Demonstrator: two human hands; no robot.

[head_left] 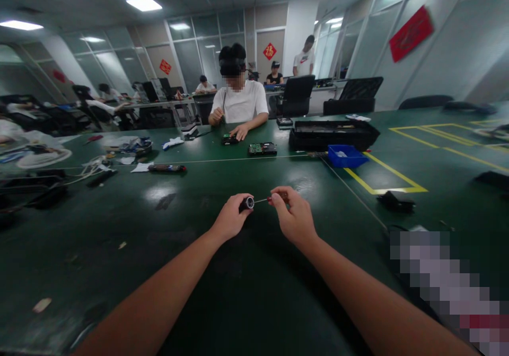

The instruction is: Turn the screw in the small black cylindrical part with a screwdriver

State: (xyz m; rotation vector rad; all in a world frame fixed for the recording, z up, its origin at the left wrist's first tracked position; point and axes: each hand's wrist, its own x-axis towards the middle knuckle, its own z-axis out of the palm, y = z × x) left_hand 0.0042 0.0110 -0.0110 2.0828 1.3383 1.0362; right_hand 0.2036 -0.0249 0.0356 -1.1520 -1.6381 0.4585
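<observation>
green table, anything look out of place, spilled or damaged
Two pale spots stand out on the dark table, near left: scraps or chips, can't tell which. Beyond them, a dark blotch breaks the shiny surface, perhaps a stain or wear.

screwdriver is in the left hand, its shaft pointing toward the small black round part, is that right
Not quite: the head view shows the screwdriver in the right hand, not the left hand. Its shaft does point toward the small black round part.
</observation>
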